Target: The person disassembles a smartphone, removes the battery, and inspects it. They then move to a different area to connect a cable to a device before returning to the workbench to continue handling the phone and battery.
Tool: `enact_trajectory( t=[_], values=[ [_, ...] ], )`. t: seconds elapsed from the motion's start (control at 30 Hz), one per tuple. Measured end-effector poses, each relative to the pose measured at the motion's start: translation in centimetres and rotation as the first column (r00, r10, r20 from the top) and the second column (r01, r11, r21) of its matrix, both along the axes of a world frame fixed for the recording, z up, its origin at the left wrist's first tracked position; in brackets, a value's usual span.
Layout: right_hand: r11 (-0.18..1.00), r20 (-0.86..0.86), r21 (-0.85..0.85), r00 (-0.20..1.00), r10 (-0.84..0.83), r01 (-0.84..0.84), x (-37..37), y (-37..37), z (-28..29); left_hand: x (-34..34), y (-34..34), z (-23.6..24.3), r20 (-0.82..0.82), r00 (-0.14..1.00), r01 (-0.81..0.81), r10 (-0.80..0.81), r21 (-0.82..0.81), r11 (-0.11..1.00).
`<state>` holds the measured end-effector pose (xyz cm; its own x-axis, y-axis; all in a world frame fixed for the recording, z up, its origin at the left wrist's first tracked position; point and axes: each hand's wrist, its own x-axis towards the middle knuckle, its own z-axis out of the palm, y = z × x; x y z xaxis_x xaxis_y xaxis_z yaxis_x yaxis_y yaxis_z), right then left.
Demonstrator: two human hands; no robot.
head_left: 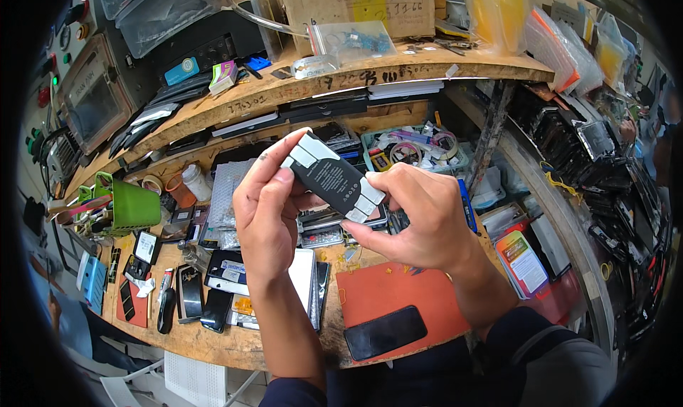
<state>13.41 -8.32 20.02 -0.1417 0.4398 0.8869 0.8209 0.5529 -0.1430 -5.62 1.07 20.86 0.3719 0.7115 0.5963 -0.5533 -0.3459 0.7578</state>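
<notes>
A flat black phone battery (331, 179) with pale adhesive strips at both ends is held tilted above the workbench. My left hand (267, 211) grips its upper left end between thumb and fingers. At the lower right end, my right hand (427, 211) pinches the battery's edge near the strips. Beneath my right forearm an orange-red mat (370, 289) lies on the bench, and a dark smartphone (385, 333) rests on it, screen up.
Several phones and parts, including a black phone (190, 293), lie left of my forearm. A green bin (135, 202) of tools stands at the left. Behind my hands sits a basket (462, 154) of tape rolls; a wooden shelf (284, 92) overhangs the back.
</notes>
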Motion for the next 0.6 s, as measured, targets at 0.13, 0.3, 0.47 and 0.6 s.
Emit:
enact_trajectory(
  t=[0.13, 0.3, 0.47, 0.6],
  values=[
    [1.000, 0.007, -0.016, 1.000, -0.020, 0.020, 0.00, -0.07, -0.17, -0.06, 0.12, -0.16, -0.043, 0.999, -0.006, 0.006, 0.017, 1.000],
    [1.000, 0.017, -0.004, 1.000, -0.020, 0.020, -0.18, -0.14, -0.21, -0.22, -0.05, -0.17, -0.059, 0.998, -0.022, 0.023, 0.030, 0.999],
    [1.000, 0.020, -0.006, 1.000, -0.022, 0.023, -0.03, -0.12, -0.11, 0.01, -0.31, 0.09, -0.075, 0.996, -0.046, 0.049, 0.043, 0.998],
    [1.000, 0.021, -0.015, 1.000, -0.018, 0.019, -0.04, 0.08, -0.27, 0.13, -0.44, 0.25, -0.064, 0.997, -0.049, 0.052, 0.049, 0.998]
  ],
)
